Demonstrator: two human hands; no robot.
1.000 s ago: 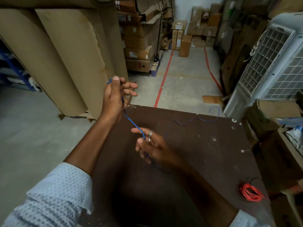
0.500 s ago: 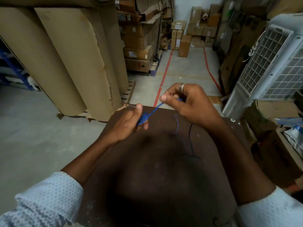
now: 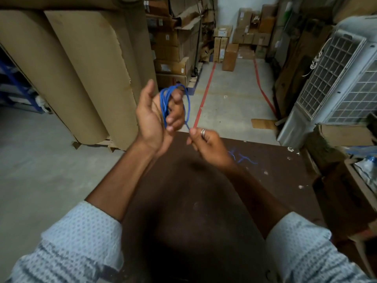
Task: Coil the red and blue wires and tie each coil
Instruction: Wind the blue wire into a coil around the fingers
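- The left hand [image 3: 157,117] is raised over the far edge of the dark brown table [image 3: 265,201], palm turned inward, fingers curled through a bundle of blue wire [image 3: 165,103] loops; the thumb stands free at about 11 o'clock from the loops.
- The coil's long axis runs roughly 12 to 6 o'clock, along the fingers, with one wider loop bowing out on its 3 o'clock side.
- From the bottom of that loop a short taut run of wire drops toward 4 o'clock into the right hand [image 3: 206,146], which pinches it narrowly between thumb and forefinger; a ring shows on one finger.
- The right hand sits just beside the left, lower and nearer the tabletop, so the coil lies at about 10 o'clock from it.
- Behind the right hand, at its 3 o'clock, a loose blue tail [image 3: 242,157] lies blurred on the table; I judge this is slack not yet wound.
- The next wrap, as I read it, means carrying the pinched wire up and over the left fingers.
- The red wire is not in view.
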